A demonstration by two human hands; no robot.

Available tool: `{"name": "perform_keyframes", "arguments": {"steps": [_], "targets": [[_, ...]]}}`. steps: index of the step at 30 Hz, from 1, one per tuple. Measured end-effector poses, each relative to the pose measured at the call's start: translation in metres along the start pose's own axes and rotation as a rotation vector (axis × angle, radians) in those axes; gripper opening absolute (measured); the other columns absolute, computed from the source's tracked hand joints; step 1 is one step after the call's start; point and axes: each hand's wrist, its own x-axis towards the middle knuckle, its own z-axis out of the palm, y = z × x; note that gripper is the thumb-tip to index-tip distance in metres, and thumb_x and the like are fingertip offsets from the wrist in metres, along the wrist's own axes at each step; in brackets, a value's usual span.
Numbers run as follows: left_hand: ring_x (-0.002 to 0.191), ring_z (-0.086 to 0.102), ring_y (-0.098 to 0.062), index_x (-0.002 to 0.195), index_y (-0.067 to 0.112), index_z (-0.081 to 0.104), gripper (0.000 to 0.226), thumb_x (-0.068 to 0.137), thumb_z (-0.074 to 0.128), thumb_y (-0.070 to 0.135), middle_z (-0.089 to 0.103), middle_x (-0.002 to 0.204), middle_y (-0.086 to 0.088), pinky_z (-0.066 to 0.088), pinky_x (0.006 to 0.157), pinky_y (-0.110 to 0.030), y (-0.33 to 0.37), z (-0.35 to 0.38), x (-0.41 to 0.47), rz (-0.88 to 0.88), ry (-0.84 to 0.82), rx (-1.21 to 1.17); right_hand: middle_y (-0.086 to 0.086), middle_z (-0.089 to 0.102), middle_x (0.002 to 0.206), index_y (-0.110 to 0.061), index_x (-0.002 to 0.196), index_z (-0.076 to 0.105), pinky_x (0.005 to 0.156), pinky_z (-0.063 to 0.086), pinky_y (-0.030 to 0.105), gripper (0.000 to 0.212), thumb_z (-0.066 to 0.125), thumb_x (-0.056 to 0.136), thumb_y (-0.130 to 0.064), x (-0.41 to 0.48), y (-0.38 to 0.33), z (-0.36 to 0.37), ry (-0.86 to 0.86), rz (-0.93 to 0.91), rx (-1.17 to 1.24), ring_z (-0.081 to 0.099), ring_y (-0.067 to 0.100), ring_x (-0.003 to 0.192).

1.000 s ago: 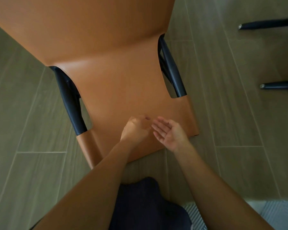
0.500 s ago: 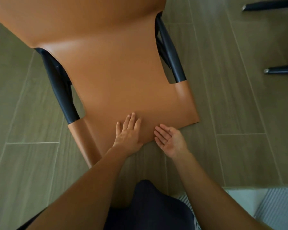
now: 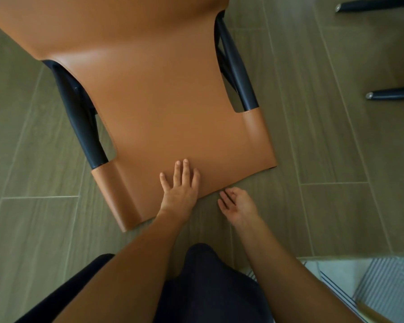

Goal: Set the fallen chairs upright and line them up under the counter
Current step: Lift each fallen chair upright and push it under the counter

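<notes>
A tan leather chair [image 3: 163,96] with a dark metal frame [image 3: 84,127] fills the upper middle of the head view; its backrest reaches toward me. My left hand [image 3: 181,185] lies flat on the backrest near its top edge, fingers spread. My right hand [image 3: 237,205] hovers palm up just off that edge, over the floor, fingers slightly curled and holding nothing. The chair's legs are hidden under the seat.
Two dark legs of another chair [image 3: 392,95] stick in from the right edge, low over the grey plank floor [image 3: 336,148]. A striped rug [image 3: 383,283] lies at the bottom right. My dark trousers [image 3: 208,287] show at the bottom.
My left hand has opened from a loose fist and now lies flat on the backrest. My right hand has slid off the backrest edge toward me. The view has moved closer.
</notes>
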Motion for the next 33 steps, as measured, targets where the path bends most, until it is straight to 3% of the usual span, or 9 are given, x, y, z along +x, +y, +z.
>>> {"name": "perform_keyframes", "arguments": {"steps": [7,11,18,22,25,28,29,32,33], "targets": [[0.146,-0.013,-0.042,0.152,0.007,-0.005,0.081,0.094,0.052,0.01,-0.017,0.158,-0.025,0.017,0.11,-0.069,-0.002,-0.005,-0.002,0.008,0.009,-0.025,0.014,0.042,0.149,-0.006,0.142,0.042,0.104,0.039,0.044,0.042,0.048,0.102,-0.014,0.003,0.003,0.019,-0.07,0.062,0.069,0.043,0.029,0.135],[0.147,-0.01,-0.041,0.152,0.008,-0.004,0.085,0.092,0.056,0.01,-0.014,0.159,-0.023,0.022,0.109,-0.068,-0.002,-0.006,-0.003,0.001,0.0,-0.034,0.012,0.051,0.141,-0.009,0.126,0.05,0.092,0.042,0.044,0.024,0.043,0.103,-0.014,-0.002,-0.002,0.03,-0.045,0.101,0.084,0.05,0.026,0.128],[0.147,-0.008,-0.041,0.152,0.006,-0.006,0.087,0.091,0.055,0.001,-0.013,0.16,-0.02,0.032,0.108,-0.061,0.005,-0.022,-0.019,-0.044,-0.034,-0.117,0.015,0.05,0.142,-0.008,0.142,0.044,0.089,0.04,0.042,0.038,0.035,0.105,-0.006,-0.032,-0.007,0.043,0.034,0.058,-0.021,0.048,0.028,0.132],[0.147,-0.006,-0.04,0.153,0.006,-0.005,0.078,0.095,0.048,0.001,-0.011,0.16,-0.019,0.031,0.109,-0.059,-0.001,-0.037,-0.045,-0.034,-0.034,-0.131,0.015,0.06,0.112,-0.008,0.132,0.05,0.085,0.041,0.043,0.032,0.036,0.104,-0.004,-0.064,-0.008,0.045,0.08,0.068,-0.073,0.05,0.029,0.13],[0.148,-0.001,-0.04,0.152,0.003,-0.004,0.069,0.099,0.039,0.002,-0.007,0.16,-0.021,0.038,0.107,-0.054,-0.014,-0.054,-0.066,-0.004,-0.05,-0.085,0.017,0.058,0.125,-0.005,0.138,0.047,0.084,0.041,0.042,0.036,0.035,0.104,-0.006,-0.092,-0.006,0.05,0.089,0.081,-0.138,0.052,0.03,0.126],[0.148,0.003,-0.038,0.153,0.003,-0.003,0.071,0.097,0.041,0.004,-0.005,0.161,-0.02,0.044,0.103,-0.048,-0.03,-0.076,-0.093,0.012,-0.111,-0.093,0.014,0.056,0.098,-0.005,0.14,0.045,0.086,0.042,0.041,0.038,0.032,0.104,-0.006,-0.126,0.002,0.059,0.119,0.094,-0.177,0.06,0.027,0.099],[0.148,0.004,-0.037,0.153,0.004,-0.003,0.074,0.096,0.044,0.006,-0.004,0.161,-0.019,0.045,0.102,-0.047,-0.036,-0.081,-0.101,0.011,-0.117,-0.095,0.013,0.055,0.095,-0.005,0.139,0.045,0.09,0.043,0.041,0.037,0.032,0.105,-0.007,-0.139,0.004,0.063,0.11,0.104,-0.191,0.06,0.027,0.099],[0.149,0.003,-0.034,0.153,0.006,-0.004,0.079,0.094,0.048,0.008,-0.005,0.162,-0.015,0.044,0.104,-0.044,-0.051,-0.101,-0.127,0.005,-0.151,-0.109,0.016,0.058,0.122,-0.005,0.138,0.046,0.098,0.043,0.042,0.036,0.032,0.104,-0.008,-0.176,0.007,0.072,0.119,0.13,-0.19,0.053,0.029,0.125],[0.149,0.002,-0.033,0.153,0.006,-0.005,0.079,0.094,0.048,0.007,-0.006,0.162,-0.014,0.042,0.106,-0.045,-0.054,-0.109,-0.136,0.002,-0.161,-0.121,0.015,0.059,0.117,-0.005,0.137,0.047,0.097,0.043,0.042,0.036,0.033,0.104,-0.008,-0.189,0.005,0.074,0.12,0.142,-0.198,0.052,0.029,0.126]]}}
